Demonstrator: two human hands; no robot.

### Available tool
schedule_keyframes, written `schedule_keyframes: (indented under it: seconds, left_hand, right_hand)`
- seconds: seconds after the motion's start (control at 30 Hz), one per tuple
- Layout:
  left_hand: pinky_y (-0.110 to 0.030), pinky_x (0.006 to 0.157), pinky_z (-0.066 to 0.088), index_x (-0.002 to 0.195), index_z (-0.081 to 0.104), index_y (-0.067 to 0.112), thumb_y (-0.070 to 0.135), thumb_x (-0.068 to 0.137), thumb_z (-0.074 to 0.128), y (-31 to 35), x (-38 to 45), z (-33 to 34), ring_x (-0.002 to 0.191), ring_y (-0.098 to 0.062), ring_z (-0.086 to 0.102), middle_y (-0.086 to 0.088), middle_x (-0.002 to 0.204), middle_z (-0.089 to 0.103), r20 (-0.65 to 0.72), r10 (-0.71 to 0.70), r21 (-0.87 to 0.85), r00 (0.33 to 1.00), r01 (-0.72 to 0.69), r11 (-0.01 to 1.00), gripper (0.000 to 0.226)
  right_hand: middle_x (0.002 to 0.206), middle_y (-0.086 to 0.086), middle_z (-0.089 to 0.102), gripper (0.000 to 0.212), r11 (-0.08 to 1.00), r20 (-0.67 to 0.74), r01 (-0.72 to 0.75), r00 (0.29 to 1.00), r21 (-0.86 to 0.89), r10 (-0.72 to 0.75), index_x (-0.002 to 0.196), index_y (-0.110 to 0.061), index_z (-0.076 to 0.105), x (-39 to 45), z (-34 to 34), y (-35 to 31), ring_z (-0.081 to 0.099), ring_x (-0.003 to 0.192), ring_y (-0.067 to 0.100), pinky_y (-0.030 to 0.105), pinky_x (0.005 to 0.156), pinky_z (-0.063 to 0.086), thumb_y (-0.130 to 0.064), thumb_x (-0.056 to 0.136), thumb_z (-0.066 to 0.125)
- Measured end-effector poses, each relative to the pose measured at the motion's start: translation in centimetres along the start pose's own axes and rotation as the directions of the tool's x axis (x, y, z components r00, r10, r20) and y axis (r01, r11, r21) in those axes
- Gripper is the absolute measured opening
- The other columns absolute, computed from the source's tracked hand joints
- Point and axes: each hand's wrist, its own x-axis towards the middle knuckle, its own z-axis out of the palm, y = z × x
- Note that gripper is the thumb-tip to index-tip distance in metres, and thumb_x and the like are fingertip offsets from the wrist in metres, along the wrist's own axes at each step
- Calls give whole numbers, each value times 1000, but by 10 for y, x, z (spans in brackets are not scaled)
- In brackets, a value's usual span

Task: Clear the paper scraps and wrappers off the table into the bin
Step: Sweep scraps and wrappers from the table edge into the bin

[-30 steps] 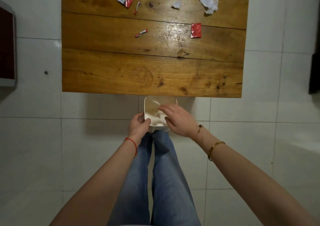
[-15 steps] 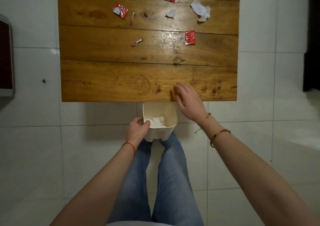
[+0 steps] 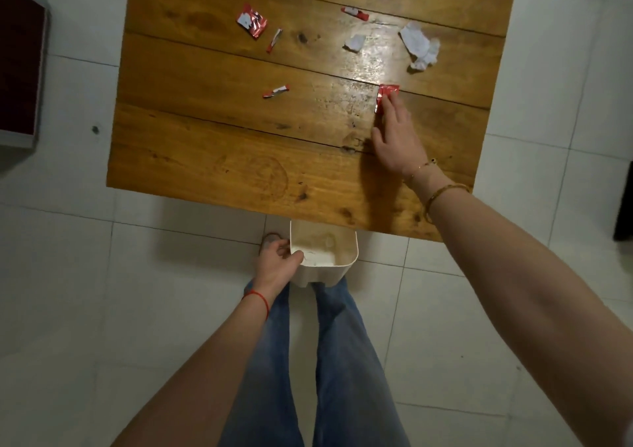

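Observation:
My left hand (image 3: 275, 262) grips the left rim of a small white bin (image 3: 346, 268) held below the near edge of the wooden table (image 3: 212, 158); white scraps lie inside it. My right hand (image 3: 394, 134) lies flat on the table, fingers spread, fingertips touching a red square wrapper (image 3: 386, 93). Farther back lie a crumpled white paper (image 3: 420, 46), a small white scrap (image 3: 355, 42), a red and white wrapper (image 3: 251, 20), and three thin red wrapper strips (image 3: 275, 91), (image 3: 274, 39), (image 3: 355, 12).
White tiled floor (image 3: 85, 275) surrounds the table. A dark red panel with a grey frame (image 3: 20, 66) stands at the left. A dark object (image 3: 625, 203) sits at the right edge. My legs in blue jeans (image 3: 329, 361) are below the bin.
My right hand left the bin, crossed the table's near edge and reached forward onto the red square wrapper. My left hand kept hold of the bin.

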Motion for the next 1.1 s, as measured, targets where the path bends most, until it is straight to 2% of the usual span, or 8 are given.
schedule_keyframes:
  seconds: [0.1, 0.23, 0.47, 0.63, 0.7, 0.77, 0.93, 1.1]
  left_hand:
    - [-30, 88, 52, 123, 56, 9, 9, 80, 63, -2, -2, 5, 94, -14, 62, -2, 109, 66, -20, 4, -10, 1000, -5, 1000, 44]
    - [-32, 89, 53, 123, 57, 11, 12, 80, 63, -4, -5, 3, 95, -15, 63, -2, 108, 68, -27, 5, -12, 1000, -5, 1000, 44]
    - [-44, 96, 51, 123, 57, 9, 13, 77, 65, -5, -7, -11, 107, -25, 64, -9, 119, 67, -39, -20, -27, 999, 19, 999, 47]
    - [-43, 96, 51, 119, 61, 9, 14, 76, 64, -8, -6, -26, 104, -24, 65, -8, 115, 69, -72, -21, -29, 997, 19, 999, 43]
    - [-38, 95, 51, 118, 61, 10, 13, 77, 64, -9, -6, -34, 103, -21, 65, -6, 114, 70, -81, -5, -19, 997, 4, 1000, 41]
    - [-34, 92, 51, 120, 60, 11, 13, 78, 63, -11, -4, -42, 101, -19, 65, -6, 115, 70, -77, 7, -24, 997, -9, 1000, 42]
    - [-34, 93, 51, 126, 56, 11, 14, 79, 62, -12, 3, -57, 104, -20, 63, -5, 117, 68, -75, 18, 3, 997, -18, 1000, 47]
    - [-21, 79, 42, 124, 56, 13, 14, 80, 63, -13, 7, -66, 95, -12, 58, 0, 114, 66, -51, 55, 15, 997, -54, 998, 45]
  right_hand:
    - [161, 11, 5, 64, 998, 48, 22, 999, -63, -19, 152, -11, 9, 9, -1, 3, 5, 148, 26, 33, 119, 3, -26, 98, 39]
    - [160, 10, 16, 60, 961, 123, 244, 966, -134, -228, 151, -13, 17, -9, 7, -9, 12, 147, 27, 34, 118, 3, -29, 98, 40]
    - [160, 8, 16, 61, 814, 380, 567, 786, -128, -488, 151, -13, 18, -90, 54, -29, 6, 148, 21, 39, 121, 2, -33, 97, 36]
    - [152, 11, 36, 51, 690, 488, 722, 617, -41, -617, 145, -9, 35, -131, 70, -37, 20, 146, 24, 37, 121, 5, -27, 97, 41]
    - [150, 12, 39, 49, 694, 445, 718, 641, -60, -625, 142, -9, 39, -124, 69, -47, 25, 144, 25, 37, 121, 8, -28, 97, 39]
    - [152, 12, 35, 52, 738, 355, 666, 719, -109, -598, 144, -11, 35, -103, 65, -61, 24, 144, 26, 37, 119, 7, -30, 96, 37]
    - [161, 9, 12, 58, 874, 200, 435, 896, -216, -396, 152, -14, 15, -26, 54, -99, 6, 148, 25, 43, 121, 8, -29, 99, 34]
    - [162, 7, 2, 60, 926, 182, 303, 947, -227, -265, 153, -13, 8, 20, 51, -124, 1, 149, 26, 43, 121, 6, -30, 100, 32]
